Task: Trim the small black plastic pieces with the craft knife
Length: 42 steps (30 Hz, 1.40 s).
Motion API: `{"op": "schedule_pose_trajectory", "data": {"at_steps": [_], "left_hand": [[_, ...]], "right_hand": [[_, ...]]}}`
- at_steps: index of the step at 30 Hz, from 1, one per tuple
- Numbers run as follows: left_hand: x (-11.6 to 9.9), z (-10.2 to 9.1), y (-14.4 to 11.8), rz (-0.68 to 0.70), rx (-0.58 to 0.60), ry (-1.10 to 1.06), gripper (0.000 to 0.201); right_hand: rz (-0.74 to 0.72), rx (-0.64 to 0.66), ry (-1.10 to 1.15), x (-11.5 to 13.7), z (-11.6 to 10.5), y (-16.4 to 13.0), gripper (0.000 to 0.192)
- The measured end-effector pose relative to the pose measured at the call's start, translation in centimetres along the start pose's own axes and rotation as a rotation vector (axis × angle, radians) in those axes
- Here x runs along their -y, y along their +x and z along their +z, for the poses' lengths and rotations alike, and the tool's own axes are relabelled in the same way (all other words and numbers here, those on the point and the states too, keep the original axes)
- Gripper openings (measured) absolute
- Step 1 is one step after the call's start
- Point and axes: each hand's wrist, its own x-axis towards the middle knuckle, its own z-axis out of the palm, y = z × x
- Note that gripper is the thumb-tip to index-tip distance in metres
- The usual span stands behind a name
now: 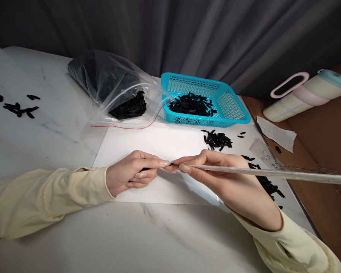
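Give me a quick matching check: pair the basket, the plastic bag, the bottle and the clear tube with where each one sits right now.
Things:
1. basket
2. plastic bag
3. bottle
4. clear tube

Places or states:
A. lying on its side on the brown surface, far right
B. held at its tip by the right hand
C. turquoise, holding black pieces, behind the white sheet
D. open, with black pieces inside, left of the basket

Pairs: 1-C, 2-D, 3-A, 4-B

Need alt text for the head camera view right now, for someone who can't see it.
Two hands meet over a white sheet: the left hand pinches a small black piece against the tip of a long clear tube held by the right hand. Behind sit a blue basket and a plastic bag of black pieces.
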Motion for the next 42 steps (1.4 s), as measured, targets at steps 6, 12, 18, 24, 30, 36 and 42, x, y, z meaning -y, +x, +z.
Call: {"op": "schedule_pose_trajectory", "data": {"at_steps": [6, 12, 18, 24, 30, 36, 42], "left_hand": [[0.0, 0.0, 0.1, -0.010, -0.002, 0.008, 0.020], [-0.2, 0.2, 0.0, -0.006, -0.026, -0.007, 0.019], [-0.3, 0.2, 0.0, 0.003, -0.035, -0.040, 0.018], [-0.4, 0.3, 0.1, -0.001, -0.057, -0.046, 0.021], [-0.4, 0.6, 0.0, -0.005, -0.079, -0.061, 0.020], [-0.2, 0.5, -0.3, -0.038, -0.038, -0.036, 0.023], [-0.1, 0.2, -0.1, -0.030, -0.012, -0.030, 0.020]], "right_hand": [[-0.067, -0.058, -0.169, 0.4, 0.5, -0.3, 0.017], [-0.283, -0.197, -0.430, -1.6, 2.5, -1.3, 0.010], [-0.658, -0.312, -0.606, -4.4, 4.4, -1.5, 0.022], [-0.714, -0.311, -0.601, -5.2, 4.3, -0.7, 0.018], [-0.687, -0.337, -0.589, -5.9, 4.1, -0.2, 0.016], [-0.409, -0.483, -0.413, -4.3, 1.8, 0.9, 0.006], [0.043, -0.147, 0.181, -1.9, 0.0, 0.3, 0.023]]}}
